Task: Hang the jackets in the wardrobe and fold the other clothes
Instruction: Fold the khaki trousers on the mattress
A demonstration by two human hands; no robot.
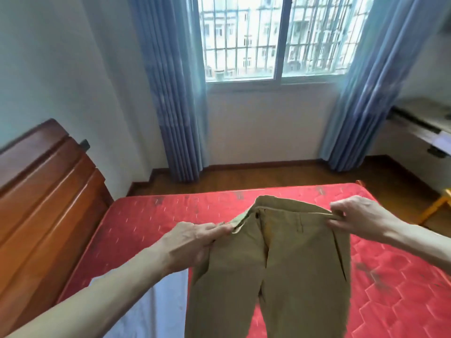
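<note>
Khaki trousers [273,264]: soft, light, limp cloth; your left hand [188,242] and right hand [358,215] pinch the waistband ends, apparently firmly; keep hold there.

A home bedroom: a red mattress [151,230] with wooden headboard [46,191] at left, blue curtains [170,93] flanking a barred window [275,37].

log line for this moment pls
left hand: grips trousers waistband | right hand: grips waistband | trousers: held up over bed
</note>
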